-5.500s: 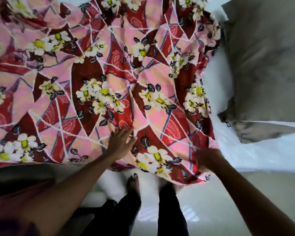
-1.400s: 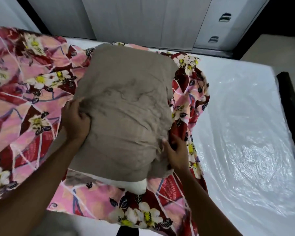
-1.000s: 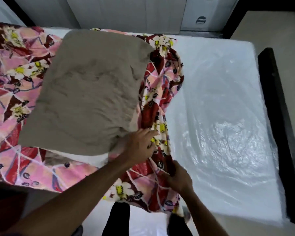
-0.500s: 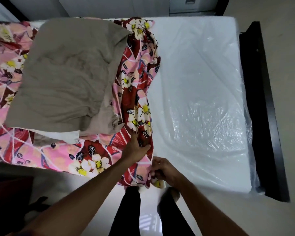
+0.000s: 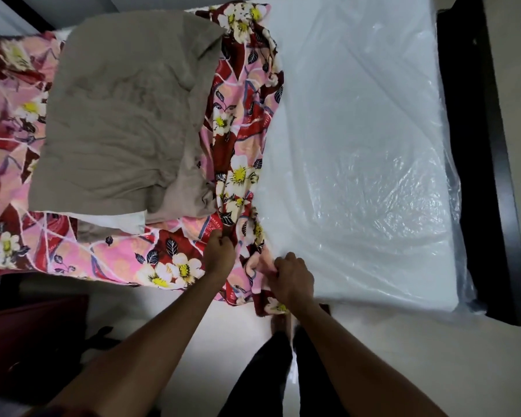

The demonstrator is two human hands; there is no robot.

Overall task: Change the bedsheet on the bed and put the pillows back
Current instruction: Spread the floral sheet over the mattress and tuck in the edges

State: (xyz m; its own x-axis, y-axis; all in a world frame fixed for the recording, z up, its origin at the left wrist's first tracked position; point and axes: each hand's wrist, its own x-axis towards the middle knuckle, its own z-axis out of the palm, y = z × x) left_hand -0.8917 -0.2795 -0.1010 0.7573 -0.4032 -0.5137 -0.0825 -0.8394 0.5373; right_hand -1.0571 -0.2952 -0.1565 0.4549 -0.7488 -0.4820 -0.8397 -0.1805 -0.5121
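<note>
Left hand (image 5: 221,251) newly tight on bedsheet edge (image 5: 253,188) beside plastic-wrapped mattress (image 5: 358,130).

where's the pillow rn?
Head view, upper left: the grey pillow lies on the floral bedsheet, left of the bare plastic-wrapped mattress, beyond the left hand.

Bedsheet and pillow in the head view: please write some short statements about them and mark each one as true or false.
1. The grey-brown pillow lies on the floral bedsheet. True.
2. The bedsheet covers the whole mattress. False: the right part of the mattress is bare and shows its clear plastic wrap.
3. The left-hand grip and the right-hand grip both hold bunched bedsheet at the near edge. True.
4. The right-hand grip rests on the pillow. False: it holds the bedsheet, apart from the pillow.
5. A dark bed frame shows beyond the right side of the mattress. True.
</note>
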